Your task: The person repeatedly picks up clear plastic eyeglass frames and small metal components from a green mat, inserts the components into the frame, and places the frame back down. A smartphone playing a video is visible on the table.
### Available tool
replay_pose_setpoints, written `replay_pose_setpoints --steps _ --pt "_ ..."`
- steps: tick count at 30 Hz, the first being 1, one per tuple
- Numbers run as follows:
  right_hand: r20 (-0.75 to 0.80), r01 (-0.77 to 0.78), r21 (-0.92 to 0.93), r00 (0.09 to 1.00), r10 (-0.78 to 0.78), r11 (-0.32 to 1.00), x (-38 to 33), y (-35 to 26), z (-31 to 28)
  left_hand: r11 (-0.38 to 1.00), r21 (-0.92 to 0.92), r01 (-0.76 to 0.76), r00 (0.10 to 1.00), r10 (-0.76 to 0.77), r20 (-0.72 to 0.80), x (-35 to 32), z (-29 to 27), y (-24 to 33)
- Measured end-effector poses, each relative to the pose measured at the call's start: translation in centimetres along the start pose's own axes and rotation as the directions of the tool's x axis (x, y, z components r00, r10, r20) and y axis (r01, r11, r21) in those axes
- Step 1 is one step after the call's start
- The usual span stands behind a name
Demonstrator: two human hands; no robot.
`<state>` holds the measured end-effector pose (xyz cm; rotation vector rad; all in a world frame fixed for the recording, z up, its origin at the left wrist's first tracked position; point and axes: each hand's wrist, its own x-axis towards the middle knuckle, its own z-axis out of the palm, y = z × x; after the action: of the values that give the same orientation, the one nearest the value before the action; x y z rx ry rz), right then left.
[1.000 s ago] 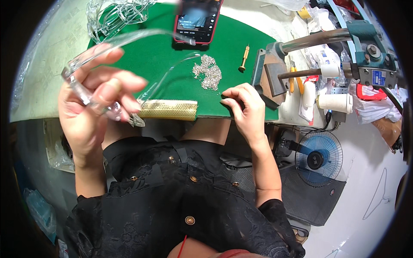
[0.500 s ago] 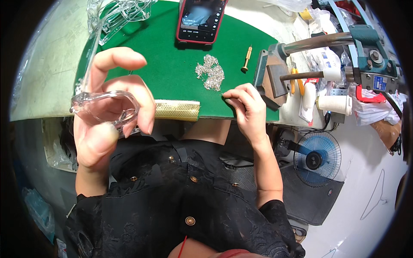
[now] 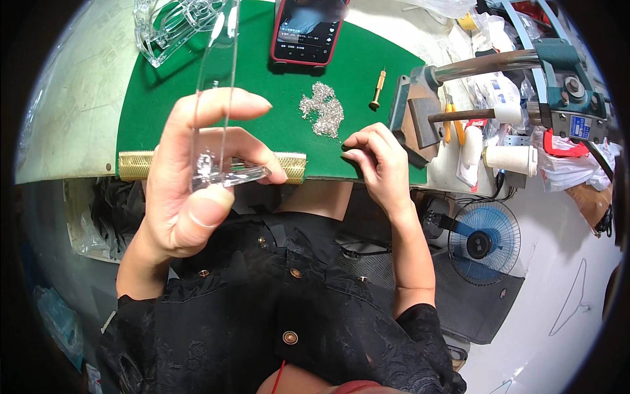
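Left hand [image 3: 190, 184] pinches a clear plastic piece [image 3: 220, 118] raised near the face, at 9 o'clock of the green mat [image 3: 262, 92]. Right hand [image 3: 377, 161], fingers curled, pinches something tiny at the mat edge, 5 o'clock of the small metal parts [image 3: 321, 108]; can't tell what. Risk: loose thumb grip lets the piece slip.

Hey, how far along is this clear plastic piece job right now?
Done: cannot tell of any piece. In hand: the left hand holds up a clear plastic piece; the right hand pinches something tiny on the green mat. Left: a pile of small silver parts and more clear pieces.
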<state>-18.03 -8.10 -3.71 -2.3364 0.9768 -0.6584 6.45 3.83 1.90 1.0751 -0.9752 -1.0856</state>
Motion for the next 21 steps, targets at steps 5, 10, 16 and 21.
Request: replay_pose_setpoints --steps 5,10,16,21 --pt "-0.055 -0.024 -0.047 0.998 0.021 0.999 -0.1 -0.2 0.7 0.997 0.036 -0.068 0.998 0.068 0.005 0.0 0.1 -1.2" --pt "-0.066 0.017 -0.175 0.997 -0.029 0.984 0.1 -0.6 1.1 0.980 0.109 -0.168 0.984 0.174 -0.049 0.1 -0.4 -2.0" --pt "-0.102 -0.045 -0.310 0.995 0.014 0.950 -0.1 -1.1 1.9 0.972 0.130 -0.196 0.978 0.204 -0.052 0.3 -0.3 -1.9" --pt "-0.130 -0.059 -0.352 0.991 0.013 0.934 -0.2 -1.7 1.9 0.962 -0.009 -0.273 0.960 0.274 0.056 0.6 0.4 -3.2"
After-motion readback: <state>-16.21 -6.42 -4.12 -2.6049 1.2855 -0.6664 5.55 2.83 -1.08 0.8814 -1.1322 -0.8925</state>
